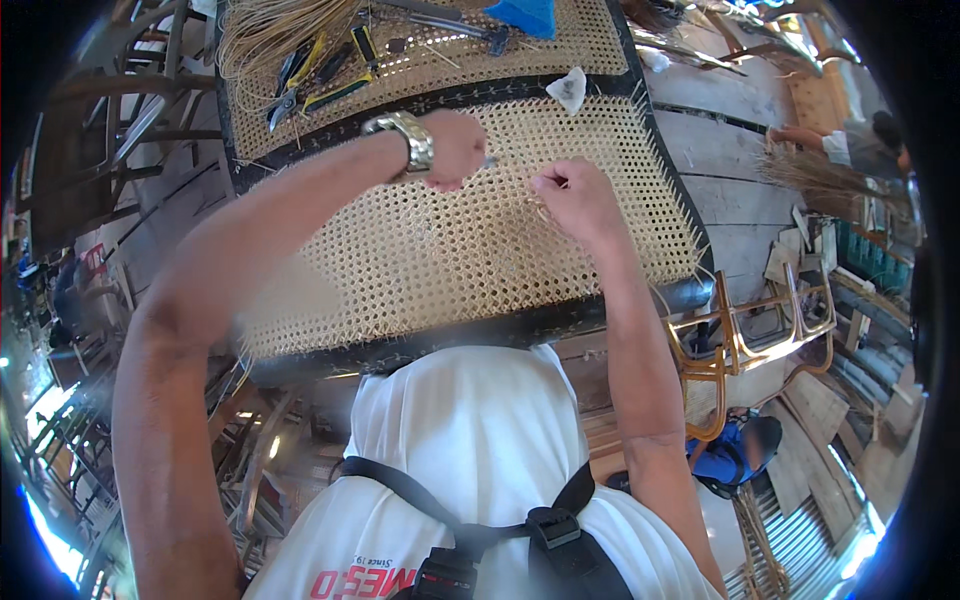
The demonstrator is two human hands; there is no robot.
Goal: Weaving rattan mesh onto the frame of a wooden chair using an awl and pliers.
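Observation:
A woven cane panel [430, 250], with open holes in its lattice and loose strand ends along its right edge, spans a dark frame [450, 335] in front of me. My left hand [455, 150], with a metal watch [408, 142] at the wrist, is closed low over the upper middle of the weave. A small shiny tip shows by its fingers, too little to name. To its right my right hand [580, 200] is pinched close above the cane. Whatever lies between its fingertips is too fine to make out. A white crumpled piece [568, 90] rests beyond that hand.
On the far cane section lie a bundle of loose cane strands [270, 40], pliers [285, 105] with yellow-black handles, a hammer [490, 36] and a blue piece [528, 15]. Wooden chair frames [760, 320] stand at right. A person in blue [735, 450] is at lower right, another [860, 145] farther up.

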